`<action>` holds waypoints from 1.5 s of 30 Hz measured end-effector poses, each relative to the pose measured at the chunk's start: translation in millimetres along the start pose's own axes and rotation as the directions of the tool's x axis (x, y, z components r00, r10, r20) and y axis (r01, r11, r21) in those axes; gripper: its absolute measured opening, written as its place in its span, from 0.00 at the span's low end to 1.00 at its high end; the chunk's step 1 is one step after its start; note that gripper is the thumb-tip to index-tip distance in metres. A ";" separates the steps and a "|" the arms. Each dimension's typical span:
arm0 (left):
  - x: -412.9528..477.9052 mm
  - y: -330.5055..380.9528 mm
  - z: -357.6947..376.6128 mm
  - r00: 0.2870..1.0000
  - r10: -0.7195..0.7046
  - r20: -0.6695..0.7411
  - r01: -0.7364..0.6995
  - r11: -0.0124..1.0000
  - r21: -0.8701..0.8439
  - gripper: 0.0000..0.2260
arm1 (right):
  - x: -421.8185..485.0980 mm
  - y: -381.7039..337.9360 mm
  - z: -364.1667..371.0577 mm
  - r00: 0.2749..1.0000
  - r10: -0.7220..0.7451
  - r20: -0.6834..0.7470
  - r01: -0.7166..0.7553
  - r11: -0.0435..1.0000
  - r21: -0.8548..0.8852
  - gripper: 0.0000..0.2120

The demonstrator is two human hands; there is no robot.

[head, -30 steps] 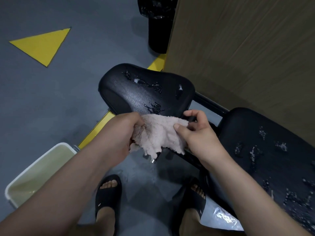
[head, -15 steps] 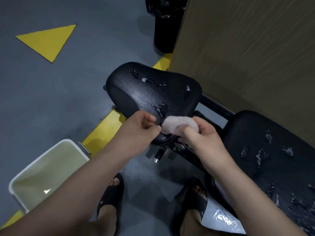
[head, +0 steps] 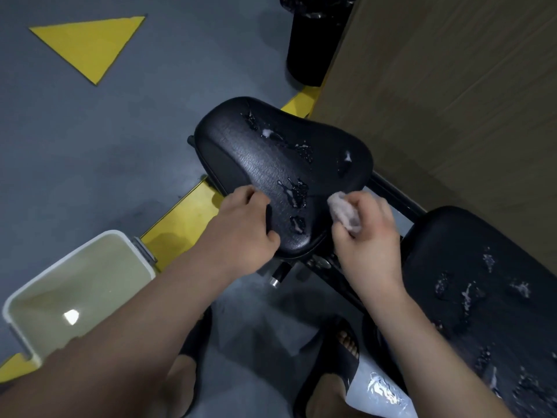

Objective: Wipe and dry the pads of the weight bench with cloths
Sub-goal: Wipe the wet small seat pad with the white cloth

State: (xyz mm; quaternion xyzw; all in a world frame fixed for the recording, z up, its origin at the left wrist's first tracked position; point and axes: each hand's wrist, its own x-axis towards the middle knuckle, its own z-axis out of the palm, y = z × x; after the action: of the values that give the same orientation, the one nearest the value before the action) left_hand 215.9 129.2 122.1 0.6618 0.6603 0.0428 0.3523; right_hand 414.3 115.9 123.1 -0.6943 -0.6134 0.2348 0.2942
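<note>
The small black seat pad (head: 271, 158) of the weight bench sits in the middle of the view, its narrow end toward the person. Foamy wet splashes lie across its far edge and down its near right part. The right hand (head: 367, 236) holds a pale pink cloth (head: 343, 212) bunched tight in its curled fingers, and the wad touches the pad's near right edge, just beside the closest splashes. The left hand (head: 241, 224) grips the pad's near left edge, its fingers curled round the rim and the thumb lying on the top surface.

The larger back pad (head: 482, 251) fills the lower right, apart from the seat pad across a gap of black frame, and is speckled with the same wet foam.

A white bucket (head: 144, 251) of cloudy water stands on the grey floor (head: 75, 146) at the lower left, beside a yellow stripe (head: 180, 224). A yellow triangle (head: 90, 43) is painted on the floor at the upper left. A black bin (head: 313, 40) stands beyond the seat pad, against a brown panel (head: 452, 101). Two feet in black sandals (head: 196, 342) show at the bottom.
</note>
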 end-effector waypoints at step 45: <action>23.6 -17.3 -0.4 0.999 0.014 0.033 -0.016 0.997 0.071 0.34 | 1.5 35.1 38.0 0.957 -0.289 0.005 0.273 0.900 -0.340 0.20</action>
State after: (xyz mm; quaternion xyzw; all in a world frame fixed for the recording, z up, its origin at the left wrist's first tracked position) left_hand 204.1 148.6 103.7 0.6795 0.6506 0.0110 0.3390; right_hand 413.4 119.4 71.4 -0.6437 -0.7314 0.0657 0.2156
